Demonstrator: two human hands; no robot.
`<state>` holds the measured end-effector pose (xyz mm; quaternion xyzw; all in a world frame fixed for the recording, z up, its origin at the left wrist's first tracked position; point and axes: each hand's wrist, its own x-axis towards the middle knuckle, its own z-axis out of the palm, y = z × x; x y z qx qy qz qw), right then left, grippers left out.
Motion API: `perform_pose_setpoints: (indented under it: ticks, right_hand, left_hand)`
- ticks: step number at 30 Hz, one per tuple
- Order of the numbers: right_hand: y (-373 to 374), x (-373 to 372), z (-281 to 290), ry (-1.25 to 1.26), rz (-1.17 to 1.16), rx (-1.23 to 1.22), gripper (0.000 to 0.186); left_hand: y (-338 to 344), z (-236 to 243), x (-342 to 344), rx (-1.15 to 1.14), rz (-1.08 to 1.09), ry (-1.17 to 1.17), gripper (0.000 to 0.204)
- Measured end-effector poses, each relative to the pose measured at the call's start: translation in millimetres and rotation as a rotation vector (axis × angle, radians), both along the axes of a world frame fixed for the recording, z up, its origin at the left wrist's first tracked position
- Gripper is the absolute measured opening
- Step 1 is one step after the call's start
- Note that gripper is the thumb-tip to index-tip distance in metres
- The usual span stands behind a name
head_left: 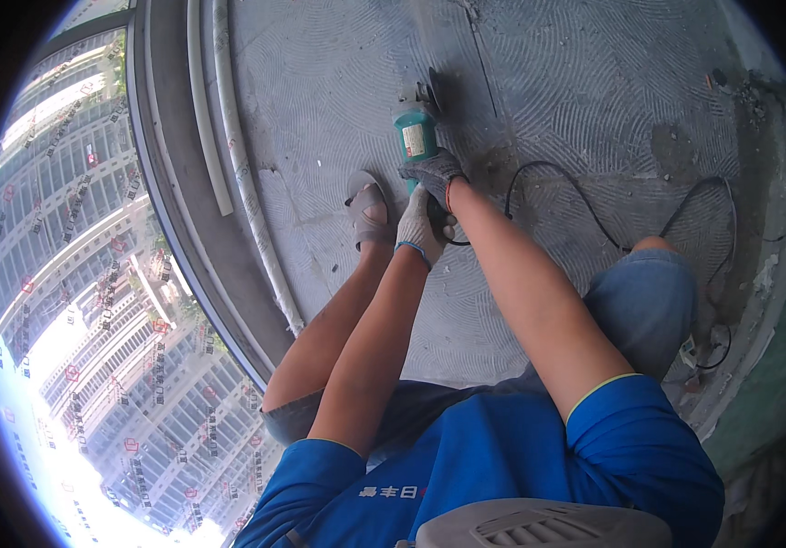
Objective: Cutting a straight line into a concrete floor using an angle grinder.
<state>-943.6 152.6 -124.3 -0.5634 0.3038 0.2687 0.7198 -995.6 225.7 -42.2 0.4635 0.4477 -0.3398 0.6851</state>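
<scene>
Both of my gloved hands grip a green angle grinder (416, 137) that points away from me, low over the grey floor. My left hand (422, 226), in a pale knitted glove, wraps round its rear handle. Further forward, my right hand (434, 173) in a dark grey glove closes over the body. A dark disc (436, 89) stands on edge at the far end, beside a long, straight dark line (484, 64) in the floor. Whether the disc touches the floor I cannot tell. Pale dust hangs just beyond the grinder head.
A black power cord (575, 183) loops over the ridged floor (594, 91) to my right. My sandalled foot (373, 208) is left of the grinder. Along the left, a pale pipe (239, 155) lies by the window frame (151, 137). Rubble (685, 393) collects by the right wall.
</scene>
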Motion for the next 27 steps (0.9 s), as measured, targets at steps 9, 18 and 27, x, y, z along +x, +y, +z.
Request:
perform_pose_setpoints:
  ticks: [9,18,27]
  right_hand:
    - [-3,-11,13,0.016,0.062,-0.055,0.05]
    - [1,-25,9,0.026,0.012,-0.042,0.051]
    - [-1,-33,8,-0.007,0.064,-0.026,0.056]
  left_hand:
    - [2,4,-11,0.031,0.009,0.019,0.033]
    - [5,5,-22,0.03,0.004,0.039,0.034]
    - [1,5,-30,0.071,0.01,0.049,0.034]
